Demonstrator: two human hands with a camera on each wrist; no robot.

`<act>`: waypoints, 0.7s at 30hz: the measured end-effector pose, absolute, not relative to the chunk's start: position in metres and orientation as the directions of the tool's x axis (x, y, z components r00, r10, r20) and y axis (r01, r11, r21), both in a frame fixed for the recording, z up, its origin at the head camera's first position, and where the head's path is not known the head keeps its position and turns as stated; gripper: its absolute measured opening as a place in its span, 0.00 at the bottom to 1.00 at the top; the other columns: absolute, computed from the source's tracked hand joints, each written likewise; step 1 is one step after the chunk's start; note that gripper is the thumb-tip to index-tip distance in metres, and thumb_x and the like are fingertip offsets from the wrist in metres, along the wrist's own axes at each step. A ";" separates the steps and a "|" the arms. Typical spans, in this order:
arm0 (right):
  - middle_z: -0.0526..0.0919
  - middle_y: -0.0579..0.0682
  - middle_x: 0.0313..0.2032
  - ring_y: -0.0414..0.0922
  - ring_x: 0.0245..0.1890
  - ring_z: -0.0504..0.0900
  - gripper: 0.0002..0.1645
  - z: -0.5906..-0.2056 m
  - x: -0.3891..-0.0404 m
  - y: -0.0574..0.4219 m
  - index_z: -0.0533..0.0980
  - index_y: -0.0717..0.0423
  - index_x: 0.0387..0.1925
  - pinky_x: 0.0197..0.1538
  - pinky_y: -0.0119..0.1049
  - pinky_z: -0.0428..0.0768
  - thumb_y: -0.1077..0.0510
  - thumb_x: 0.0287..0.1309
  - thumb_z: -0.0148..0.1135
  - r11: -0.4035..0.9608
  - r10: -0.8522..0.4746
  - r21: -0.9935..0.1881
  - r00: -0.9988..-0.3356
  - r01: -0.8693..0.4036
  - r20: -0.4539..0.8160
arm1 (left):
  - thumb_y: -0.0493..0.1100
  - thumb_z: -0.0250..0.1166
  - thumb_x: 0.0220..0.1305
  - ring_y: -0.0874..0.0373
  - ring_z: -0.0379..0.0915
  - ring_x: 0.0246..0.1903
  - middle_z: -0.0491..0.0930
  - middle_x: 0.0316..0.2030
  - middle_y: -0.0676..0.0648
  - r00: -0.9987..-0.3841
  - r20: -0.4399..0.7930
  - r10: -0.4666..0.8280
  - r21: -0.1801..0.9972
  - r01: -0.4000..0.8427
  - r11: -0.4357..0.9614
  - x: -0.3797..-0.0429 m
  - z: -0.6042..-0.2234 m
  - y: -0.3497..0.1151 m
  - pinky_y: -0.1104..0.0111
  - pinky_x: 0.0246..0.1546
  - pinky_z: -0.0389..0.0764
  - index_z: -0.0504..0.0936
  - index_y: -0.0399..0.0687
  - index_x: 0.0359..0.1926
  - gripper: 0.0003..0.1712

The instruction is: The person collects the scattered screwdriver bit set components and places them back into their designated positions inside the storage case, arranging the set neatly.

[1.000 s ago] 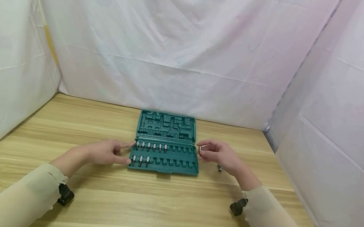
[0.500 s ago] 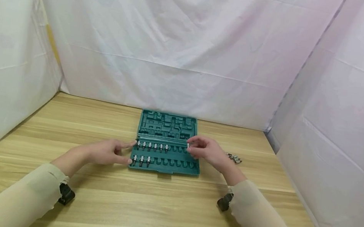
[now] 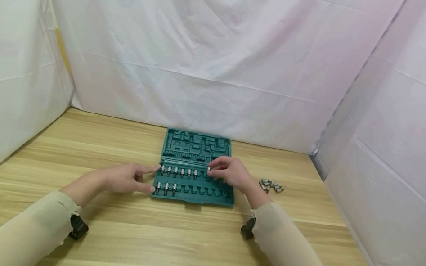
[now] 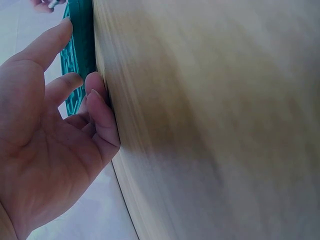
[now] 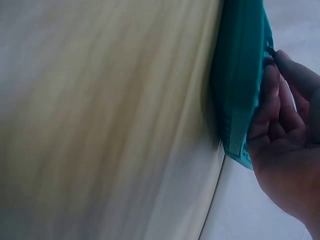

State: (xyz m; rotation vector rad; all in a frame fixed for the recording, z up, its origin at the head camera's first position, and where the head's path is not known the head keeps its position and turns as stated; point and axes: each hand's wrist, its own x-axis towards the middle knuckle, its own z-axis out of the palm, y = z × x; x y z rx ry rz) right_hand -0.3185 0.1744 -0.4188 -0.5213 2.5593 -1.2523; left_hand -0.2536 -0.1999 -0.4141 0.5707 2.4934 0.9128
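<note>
A: Surface and room?
B: Wood-grain table (image 3: 181,242), white cloth (image 3: 208,50) hung behind and at both sides. Green case (image 3: 190,181) lies open on the table, loose bits (image 3: 266,182) right of it.
A: Grip?
B: Right hand (image 3: 231,172) pinches one bit (image 3: 209,169) at the case's back row. Left hand (image 3: 122,178) unclenched, touching its left edge.

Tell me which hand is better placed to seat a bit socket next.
Right, likely: the right hand pinches a bit socket at the far row of the green case, and the loose bit sockets lie on its side. The left hand touches the case's left edge, holding no socket.
</note>
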 end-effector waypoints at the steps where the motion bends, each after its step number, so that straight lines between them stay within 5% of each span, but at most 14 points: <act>1: 0.92 0.49 0.49 0.45 0.45 0.88 0.15 -0.420 -0.319 0.172 0.87 0.48 0.58 0.48 0.42 0.86 0.51 0.74 0.73 0.578 -0.419 -0.787 -0.906 -0.215 -0.061 | 0.59 0.71 0.76 0.56 0.65 0.30 0.74 0.32 0.48 -0.826 -0.243 0.508 0.676 0.231 0.699 -0.254 -0.414 -0.200 0.65 0.31 0.70 0.58 0.56 0.88 0.50; 7: 0.90 0.47 0.49 0.43 0.48 0.87 0.11 -0.422 -0.324 0.158 0.88 0.49 0.52 0.56 0.45 0.87 0.54 0.72 0.75 0.631 -0.424 -0.732 -0.904 -0.256 -0.049 | 0.59 0.72 0.75 0.56 0.64 0.29 0.73 0.31 0.48 -0.827 -0.235 0.511 0.677 0.237 0.696 -0.255 -0.416 -0.200 0.66 0.30 0.69 0.58 0.56 0.88 0.50; 21: 0.90 0.48 0.45 0.42 0.43 0.84 0.12 -0.421 -0.330 0.148 0.90 0.48 0.55 0.50 0.41 0.83 0.53 0.73 0.74 0.694 -0.431 -0.667 -0.899 -0.273 -0.080 | 0.59 0.72 0.75 0.56 0.64 0.30 0.72 0.31 0.48 -0.825 -0.220 0.520 0.675 0.256 0.692 -0.254 -0.415 -0.200 0.67 0.30 0.69 0.58 0.55 0.88 0.50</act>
